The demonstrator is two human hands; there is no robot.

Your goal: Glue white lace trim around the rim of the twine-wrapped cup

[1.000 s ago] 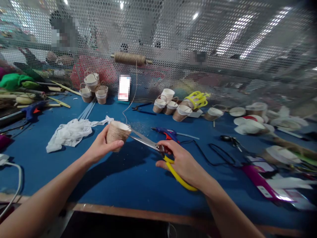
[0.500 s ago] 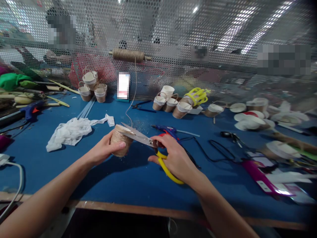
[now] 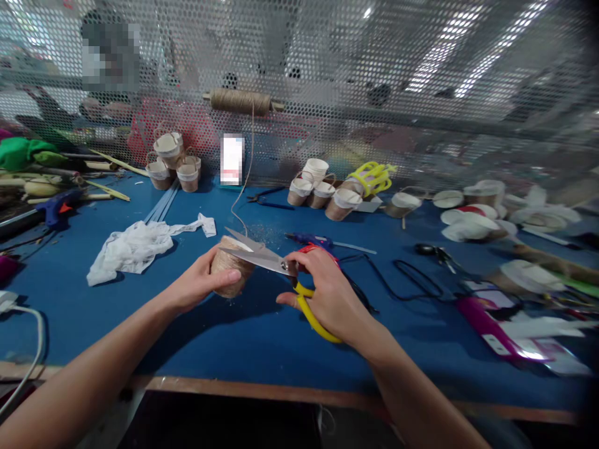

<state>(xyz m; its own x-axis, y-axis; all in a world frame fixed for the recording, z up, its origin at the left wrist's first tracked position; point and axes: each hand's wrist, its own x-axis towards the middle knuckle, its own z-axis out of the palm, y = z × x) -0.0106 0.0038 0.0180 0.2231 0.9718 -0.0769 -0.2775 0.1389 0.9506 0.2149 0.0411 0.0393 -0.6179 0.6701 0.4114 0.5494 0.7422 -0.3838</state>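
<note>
My left hand is closed around a small cup wrapped in brown twine, its rim tilted toward the right. In my right hand are scissors with yellow handles. Their parted blades lie across the cup's rim, and whether they touch it I cannot tell. A loose strand of twine hangs from the twine roll on the mesh and runs down behind the blades. Just beyond my right hand lies a blue glue gun with a glue stick in its back.
Crumpled white lace lies left of the cup. Twine-wrapped cups stand in groups at the back left and back centre. Pliers rest near the perforated screen. A black cable and a purple package lie to the right.
Both hands, the cup and the scissors stay nearly in place. The scissors have shifted slightly along the rim, and the whole view has moved a little.
</note>
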